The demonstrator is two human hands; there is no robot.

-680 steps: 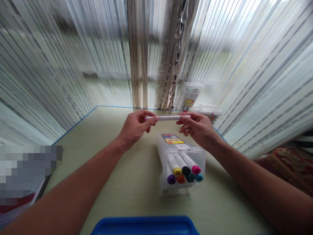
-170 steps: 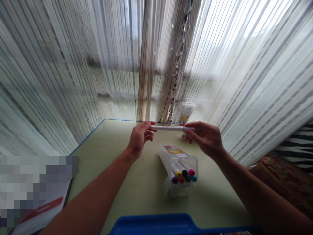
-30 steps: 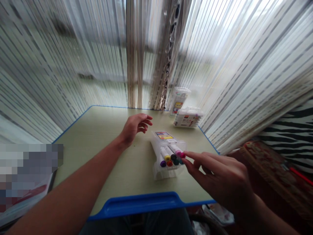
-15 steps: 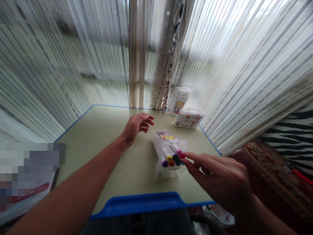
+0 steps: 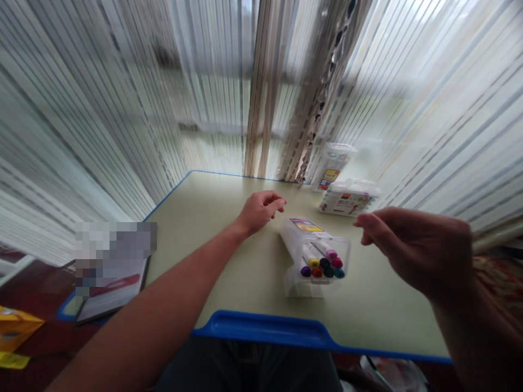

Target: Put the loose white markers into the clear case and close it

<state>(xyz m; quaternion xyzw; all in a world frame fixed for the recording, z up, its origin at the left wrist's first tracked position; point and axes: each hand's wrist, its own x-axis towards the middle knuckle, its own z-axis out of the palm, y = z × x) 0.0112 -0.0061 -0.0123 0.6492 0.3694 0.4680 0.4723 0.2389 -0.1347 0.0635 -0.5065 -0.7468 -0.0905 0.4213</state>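
Note:
A clear plastic marker case point(image 5: 292, 245) lies on the table with its open end toward me. Several markers are inside, caps outward, among them a yellow marker point(image 5: 314, 263), a purple marker point(image 5: 305, 271), a magenta marker point(image 5: 337, 262) and a teal marker point(image 5: 339, 273). My left hand point(image 5: 261, 212) hovers just left of the case's far end, fingers curled in and thumb against them, with nothing visible in it. To the right of the case my right hand point(image 5: 420, 253) is raised off the markers, its fingertips pinched together and no object showing between them.
Two more clear marker cases stand at the back right, an upright case point(image 5: 333, 166) and a wider case point(image 5: 349, 198). A dark-edged tablet or board point(image 5: 114, 294), partly blurred out, sits at the left. The pale table point(image 5: 196, 212) has a blue front tray point(image 5: 269, 329); striped curtains hang behind.
My right hand has let go of the magenta marker and moved up and right, away from the case. My left hand's fingers have curled closed. The view has turned left.

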